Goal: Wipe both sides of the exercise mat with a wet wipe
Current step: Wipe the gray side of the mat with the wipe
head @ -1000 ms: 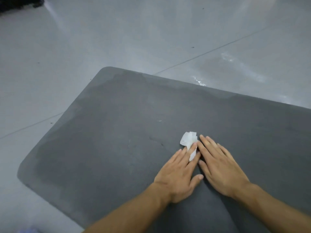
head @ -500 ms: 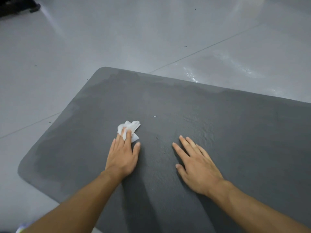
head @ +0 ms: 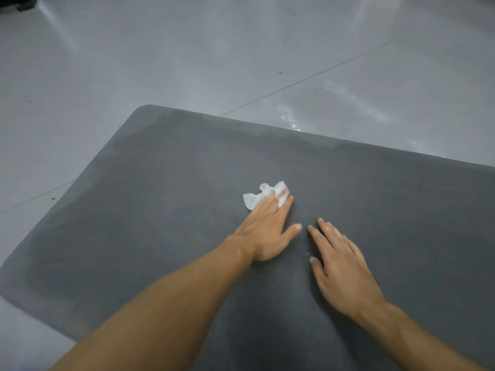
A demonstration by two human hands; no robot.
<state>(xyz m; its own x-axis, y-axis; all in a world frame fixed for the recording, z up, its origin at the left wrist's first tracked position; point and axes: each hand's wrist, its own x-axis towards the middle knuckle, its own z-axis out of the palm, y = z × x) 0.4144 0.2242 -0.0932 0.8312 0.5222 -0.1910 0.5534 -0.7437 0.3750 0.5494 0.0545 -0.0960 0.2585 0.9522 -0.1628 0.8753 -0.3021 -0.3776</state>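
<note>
Two hands are laid flat on the grey exercise mat: the white wet wipe is pressed down mid-mat under the left hand's straight fingers; the right hand is spread just beside it.

We have one view, worn on the person's head (a wide-angle lens), and it faces forward and steeply down onto the exercise mat. It sits close: both forearms enter from the bottom edge, and the left hand and right hand lie near the middle of the frame. The mat's rounded far-left corner shows, its right side runs out of frame, and grey floor fills the upper part.
</note>
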